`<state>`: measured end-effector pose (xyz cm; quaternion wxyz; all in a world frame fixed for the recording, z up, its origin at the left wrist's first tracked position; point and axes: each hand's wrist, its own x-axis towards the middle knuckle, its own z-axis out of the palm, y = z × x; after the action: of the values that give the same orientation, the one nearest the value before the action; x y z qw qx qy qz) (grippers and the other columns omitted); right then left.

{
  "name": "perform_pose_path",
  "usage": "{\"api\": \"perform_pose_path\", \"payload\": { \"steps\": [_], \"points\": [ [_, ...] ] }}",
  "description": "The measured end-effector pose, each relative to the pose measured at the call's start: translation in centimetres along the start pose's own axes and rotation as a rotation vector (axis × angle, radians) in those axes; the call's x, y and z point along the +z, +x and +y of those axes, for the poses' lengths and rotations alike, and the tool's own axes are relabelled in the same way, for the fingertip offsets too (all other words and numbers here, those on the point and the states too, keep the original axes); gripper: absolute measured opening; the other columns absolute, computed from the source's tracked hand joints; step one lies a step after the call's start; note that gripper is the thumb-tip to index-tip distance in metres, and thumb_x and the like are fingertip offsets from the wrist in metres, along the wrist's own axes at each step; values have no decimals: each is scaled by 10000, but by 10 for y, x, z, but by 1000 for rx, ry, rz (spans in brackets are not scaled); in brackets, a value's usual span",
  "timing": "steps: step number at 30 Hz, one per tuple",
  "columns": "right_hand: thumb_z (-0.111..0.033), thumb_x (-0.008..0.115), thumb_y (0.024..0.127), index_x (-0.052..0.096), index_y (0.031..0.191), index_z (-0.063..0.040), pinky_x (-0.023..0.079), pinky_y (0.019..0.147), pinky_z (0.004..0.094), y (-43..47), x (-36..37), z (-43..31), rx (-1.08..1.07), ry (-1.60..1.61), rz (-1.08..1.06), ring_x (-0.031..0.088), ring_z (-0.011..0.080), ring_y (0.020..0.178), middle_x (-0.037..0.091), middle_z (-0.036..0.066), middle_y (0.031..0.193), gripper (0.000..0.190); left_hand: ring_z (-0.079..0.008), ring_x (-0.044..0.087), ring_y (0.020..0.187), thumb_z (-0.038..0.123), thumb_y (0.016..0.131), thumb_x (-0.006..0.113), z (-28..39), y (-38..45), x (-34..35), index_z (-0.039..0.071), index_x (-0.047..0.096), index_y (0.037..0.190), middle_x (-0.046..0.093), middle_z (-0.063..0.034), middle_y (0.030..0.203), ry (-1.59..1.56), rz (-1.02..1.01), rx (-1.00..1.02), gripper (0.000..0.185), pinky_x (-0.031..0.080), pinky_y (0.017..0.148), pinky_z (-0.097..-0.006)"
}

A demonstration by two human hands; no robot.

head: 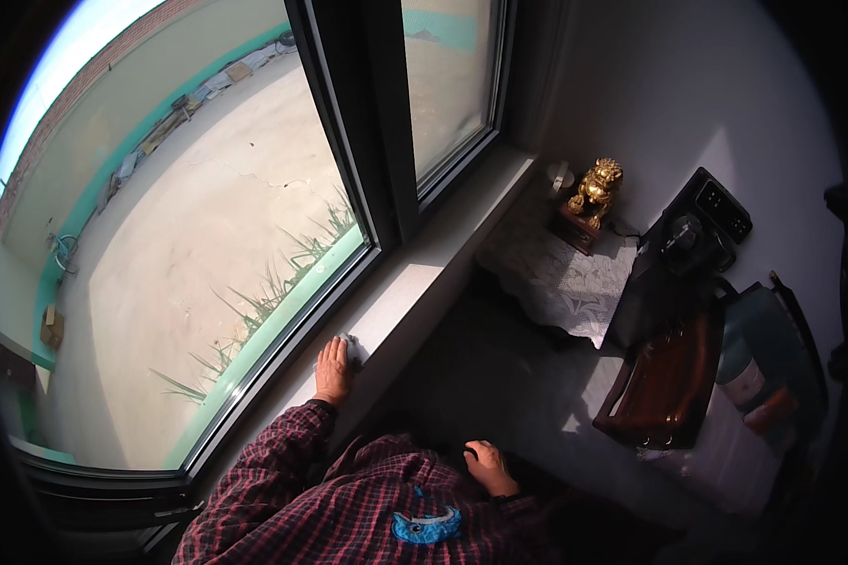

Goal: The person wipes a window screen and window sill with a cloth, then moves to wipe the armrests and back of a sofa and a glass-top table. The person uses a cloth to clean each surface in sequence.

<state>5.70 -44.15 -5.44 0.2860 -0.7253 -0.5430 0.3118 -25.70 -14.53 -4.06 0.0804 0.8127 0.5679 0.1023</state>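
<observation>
My left hand (pixel 333 373) lies on the pale window sill (pixel 403 286), pressing down a crumpled grey cloth (pixel 354 352). Part of that cloth shows past the fingers; the rest is hidden under the palm. Beside the sill rises a dark-framed window (pixel 357 176) with large glass panes. My right hand (pixel 491 467) hangs in front of my body, away from the sill. Its fingers are loosely bent, thumb apart, and I see nothing in it. A red-and-dark checked garment (pixel 311 515) with a blue patch (pixel 426 525) covers my arms and front.
Right of the sill, a gold lion statue (pixel 598 187) stands on a table with a white lace cloth (pixel 579 282). A black kettle appliance (pixel 696 240) is behind a reddish-brown wooden tray (pixel 668 374). A sunlit yard (pixel 205 212) shows through the glass.
</observation>
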Motion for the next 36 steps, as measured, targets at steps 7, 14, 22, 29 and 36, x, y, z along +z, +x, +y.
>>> {"api": "perform_pose_path", "payload": {
  "steps": [7,14,22,29,36],
  "points": [
    [-203,704,907,727,1110,-52,563,890,471,55,-13,46,10,33,68,684,398,1028,730,189,1092,254,-416,448,1409,149,860,696,36,28,9,-4,465,1457,480,-222,1532,-42,48,-228,658,339,1181,-532],
    [-212,706,905,731,1115,-62,560,885,490,161,-98,58,110,-121,-33,679,407,1042,727,189,1107,259,-374,336,1516,82,881,606,141,189,53,2,394,1534,396,-205,1606,-104,-68,-23,692,257,1255,-496],
    [-186,705,899,715,1116,-62,547,904,490,283,-148,42,28,-102,54,664,408,1046,720,181,1085,249,-404,354,1474,221,886,656,172,246,55,-29,357,1547,394,-213,1587,-136,-61,-111,768,289,1210,-533],
    [-241,668,921,719,1123,-75,541,936,484,347,-157,49,62,-79,-216,663,406,1064,716,185,1108,266,-422,396,1440,186,842,710,202,304,70,-10,388,1527,436,-236,1545,-242,40,46,782,307,1205,-539],
    [-224,673,927,722,1163,-46,534,954,466,431,-206,74,-71,-107,-295,661,395,1100,708,198,1154,299,-426,372,1468,74,827,661,262,371,89,-74,376,1513,429,-253,1549,-137,-10,31,758,299,1212,-518]
  ]
}}
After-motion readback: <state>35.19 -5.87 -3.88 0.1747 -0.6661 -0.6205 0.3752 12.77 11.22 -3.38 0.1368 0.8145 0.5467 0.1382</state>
